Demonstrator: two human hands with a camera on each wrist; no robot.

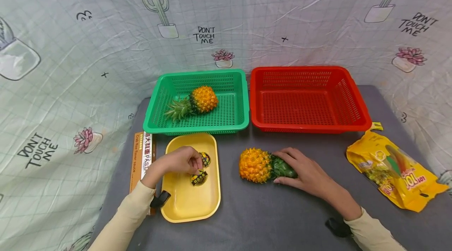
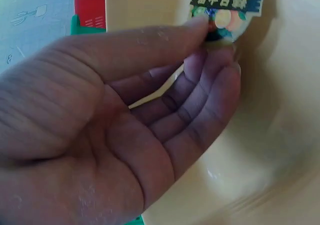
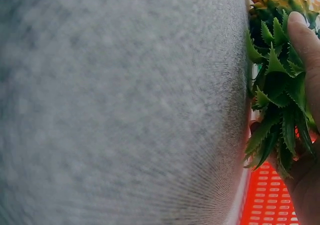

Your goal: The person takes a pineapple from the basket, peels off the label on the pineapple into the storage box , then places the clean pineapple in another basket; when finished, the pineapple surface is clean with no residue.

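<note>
My left hand [image 1: 184, 160] is over the shallow yellow tray [image 1: 188, 208], pinching a small black and yellow fruit sticker [image 1: 199, 179] between thumb and fingertips. In the left wrist view the sticker [image 2: 222, 15] shows printed characters and a fruit picture. A second, similar sticker [image 1: 205, 159] lies just beyond the fingertips in the tray. With my right hand [image 1: 300, 170] I grip a pineapple [image 1: 255, 165] by its green leaves; it lies on its side on the grey table, orange body pointing left. The right wrist view shows my thumb along the leaves [image 3: 280, 95].
Behind the tray is a green basket [image 1: 152, 119] holding another pineapple [image 1: 204, 99]. Beside it stands a red basket [image 1: 361, 115]. A yellow candy bag [image 1: 395, 172] lies at the right, and a pasta box [image 1: 137, 157] sits left of the tray, partly hidden by my arm.
</note>
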